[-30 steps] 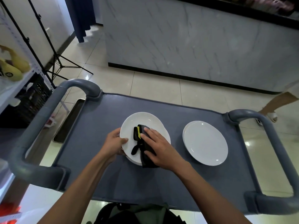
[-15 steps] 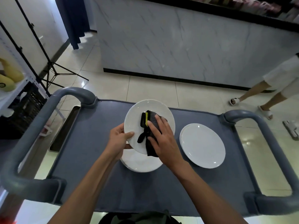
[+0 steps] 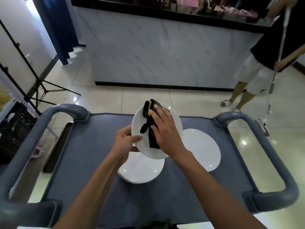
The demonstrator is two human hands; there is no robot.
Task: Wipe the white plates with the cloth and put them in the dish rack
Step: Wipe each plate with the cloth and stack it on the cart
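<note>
left hand (image 3: 125, 142) is gripping the raised white plate (image 3: 143, 146) by its left rim, fingers apparently curled beneath | right hand (image 3: 165, 131) is pressing the black cloth (image 3: 149, 119) flat on it — fingers straight | plate stack (image 3: 140, 171) is lying below on the cart (image 3: 92, 146) — another plate (image 3: 203, 149) just right

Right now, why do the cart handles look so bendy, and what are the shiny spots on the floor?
Head view: the wide-angle lens bows the cart handles near the edges; the bright spots on the floor tiles are glare from lights; the lifted plate and the plates below carry small highlights too.
</note>
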